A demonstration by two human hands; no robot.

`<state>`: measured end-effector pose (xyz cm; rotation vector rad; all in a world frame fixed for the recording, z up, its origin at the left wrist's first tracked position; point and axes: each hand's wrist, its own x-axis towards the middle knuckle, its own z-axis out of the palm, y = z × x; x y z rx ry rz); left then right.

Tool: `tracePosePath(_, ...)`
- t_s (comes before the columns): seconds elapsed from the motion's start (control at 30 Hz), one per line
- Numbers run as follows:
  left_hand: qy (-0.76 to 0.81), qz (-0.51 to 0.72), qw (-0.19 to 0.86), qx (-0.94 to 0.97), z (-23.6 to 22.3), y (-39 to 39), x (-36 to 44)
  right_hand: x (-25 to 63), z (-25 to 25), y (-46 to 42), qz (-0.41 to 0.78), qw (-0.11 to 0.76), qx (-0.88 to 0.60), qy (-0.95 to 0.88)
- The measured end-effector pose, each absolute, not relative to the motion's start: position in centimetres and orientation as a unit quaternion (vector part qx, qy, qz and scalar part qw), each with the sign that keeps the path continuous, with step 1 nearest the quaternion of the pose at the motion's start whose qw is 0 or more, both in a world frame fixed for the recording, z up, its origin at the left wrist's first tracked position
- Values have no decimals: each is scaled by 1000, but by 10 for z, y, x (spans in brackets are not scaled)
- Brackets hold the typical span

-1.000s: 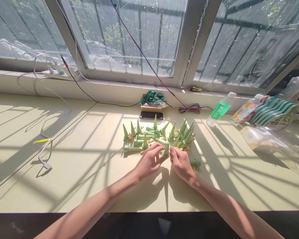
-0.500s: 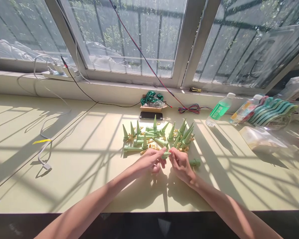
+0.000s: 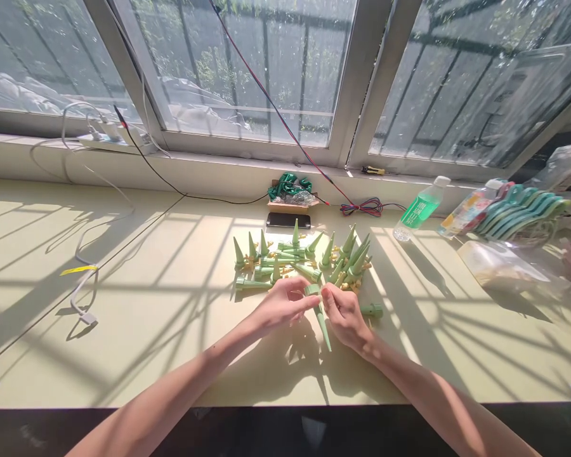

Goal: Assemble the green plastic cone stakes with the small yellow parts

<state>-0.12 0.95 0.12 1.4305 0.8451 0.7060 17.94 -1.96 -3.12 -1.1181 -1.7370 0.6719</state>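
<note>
Between thumb and fingers, my left hand [image 3: 289, 301] grips a green plastic watering spike [image 3: 321, 325], its tip angled down toward me and its wide collar up. Close against the collar is my right hand [image 3: 345, 312], its thumb and fingers pinched together; what they pinch is too small or hidden to make out. Behind both hands lies a pile of similar green spikes [image 3: 295, 238], some standing on their collars and some on their sides. Small yellow pieces [image 3: 253, 249] are scattered among them. One more spike [image 3: 372, 310] lies just right of my right wrist.
Behind the pile are a black phone [image 3: 288, 220] and a small carton [image 3: 292, 207] with green material. Rightward stand a green-labelled bottle [image 3: 419, 208], another bottle [image 3: 471, 207], hangers [image 3: 523, 212] and a plastic bag [image 3: 502, 266]. A white cable [image 3: 82, 247] crosses the left side.
The spike in my left hand has turned, so its long tip now points down toward me. My left fingers have shifted around its collar; my right hand stays pinched beside it.
</note>
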Motion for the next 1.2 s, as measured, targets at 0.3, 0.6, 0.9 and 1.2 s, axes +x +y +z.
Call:
tracePosePath(0.3, 354, 382, 451, 724, 6, 1, 2, 178, -30, -19, 267, 470, -466, -700)
tracePosePath(0.6, 316, 405, 416, 750, 6, -2, 2, 177, -31, -18, 274, 475, -473, -690)
tracePosePath(0.9, 304, 416, 310, 799, 3, -2, 4, 176, -30, -18, 296, 491, -471, -671)
tracePosePath(1.2, 390, 370, 549, 640, 7, 4, 4, 181, -36, -15, 301, 536, -474, -630)
